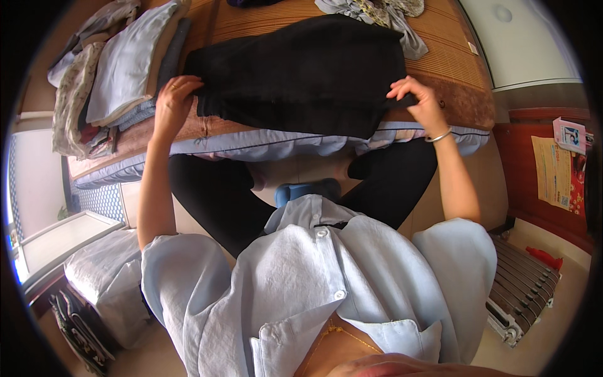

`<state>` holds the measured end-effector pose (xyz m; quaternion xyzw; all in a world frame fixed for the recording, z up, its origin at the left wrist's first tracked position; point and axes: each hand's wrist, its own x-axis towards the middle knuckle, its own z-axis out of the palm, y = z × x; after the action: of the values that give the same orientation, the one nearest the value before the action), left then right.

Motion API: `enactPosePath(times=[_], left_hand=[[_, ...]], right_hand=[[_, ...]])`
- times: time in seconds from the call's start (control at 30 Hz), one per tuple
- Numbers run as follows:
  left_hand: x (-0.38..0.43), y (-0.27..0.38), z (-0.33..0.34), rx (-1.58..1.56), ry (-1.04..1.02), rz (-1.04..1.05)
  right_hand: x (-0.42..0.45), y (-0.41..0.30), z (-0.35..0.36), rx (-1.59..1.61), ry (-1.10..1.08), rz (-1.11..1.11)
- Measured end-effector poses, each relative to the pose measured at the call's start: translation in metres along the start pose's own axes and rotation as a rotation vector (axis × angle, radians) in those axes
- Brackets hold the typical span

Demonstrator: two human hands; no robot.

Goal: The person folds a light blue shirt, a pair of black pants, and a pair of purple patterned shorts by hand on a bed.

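A black cloth garment [301, 77] lies spread across the edge of the bed in front of me, its near side hanging over the mattress edge. At its left end, my left hand [177, 96] grips the border of the fabric with bent fingers. My right hand [420, 101] pinches a corner of the same cloth at the right end, and a bangle circles that wrist. Whether the garment is a pair of trousers or a skirt, I cannot tell.
Folded clothes [127, 61] are stacked at the bed's left. Crumpled garments [377, 12] lie at the far side on the woven mat [447, 61]. A blue stool [306, 188] shows between my knees. An oil-filled radiator [523, 287] stands right, a plastic-wrapped bundle [110, 282] left.
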<state>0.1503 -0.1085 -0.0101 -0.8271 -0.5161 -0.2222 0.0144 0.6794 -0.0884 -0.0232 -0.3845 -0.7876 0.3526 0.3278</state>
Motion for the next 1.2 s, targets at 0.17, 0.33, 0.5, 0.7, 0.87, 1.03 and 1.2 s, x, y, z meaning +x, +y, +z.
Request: enactPosePath(times=[0.17, 0.33, 0.5, 0.7, 0.87, 1.03, 1.2], left_hand=[[-0.023, 0.005, 0.006, 0.061, 0.044, -0.028], [-0.035, 0.013, 0.009, 0.060, 0.028, -0.015], [-0.049, 0.008, 0.021, 0.012, 0.019, -0.025], [0.012, 0.012, 0.012, -0.111, 0.164, -0.093], [0.058, -0.048, 0.067, -0.031, 0.221, -0.133], [0.046, -0.064, 0.090, -0.032, -0.023, -0.419], [0.015, -0.047, 0.073, -0.020, -0.019, -0.659]], right_hand=[[-0.017, -0.002, 0.022, -0.138, 0.024, 0.033], [-0.029, -0.021, 0.025, -0.255, 0.055, -0.036], [-0.048, -0.013, 0.047, -0.314, -0.097, 0.061], [-0.027, 0.012, 0.028, -0.097, 0.383, 0.180], [0.017, 0.063, 0.040, -0.452, 0.520, 0.287], [0.038, 0.073, 0.052, -0.607, 0.504, 0.286], [0.054, 0.087, 0.025, -0.403, 0.472, 0.342]])
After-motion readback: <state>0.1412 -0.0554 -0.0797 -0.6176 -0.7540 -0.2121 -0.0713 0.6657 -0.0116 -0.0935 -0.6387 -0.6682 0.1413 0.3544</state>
